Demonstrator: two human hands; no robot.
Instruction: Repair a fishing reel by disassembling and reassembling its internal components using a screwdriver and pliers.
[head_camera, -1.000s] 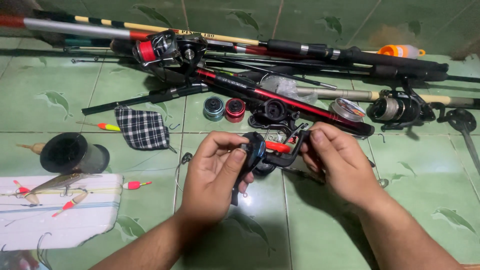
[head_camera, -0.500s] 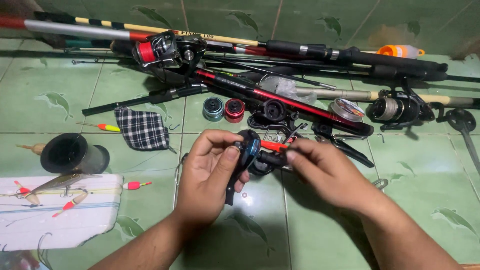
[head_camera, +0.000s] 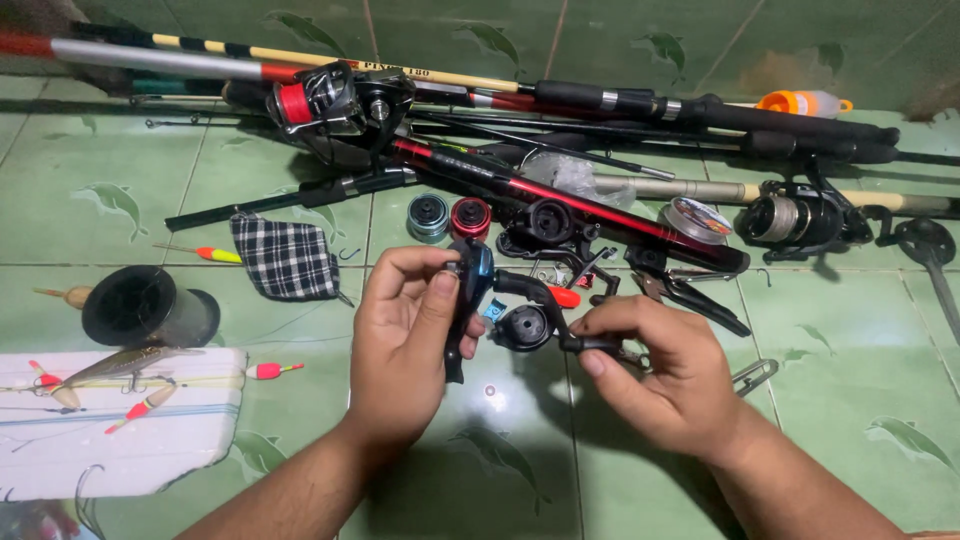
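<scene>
Head view: the left hand grips the blue-black body of a fishing reel, and the right hand pinches its black handle. The reel is held above the middle of the green tiled floor, near a checked cloth and fishing rods.

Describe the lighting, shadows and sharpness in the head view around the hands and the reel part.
Head view: even overhead light, soft shadows on the green tiled floor beneath the left hand and right hand; mild glare on the tiles; the black reel part is sharp; no motion blur; frame edges slightly softer.
</scene>
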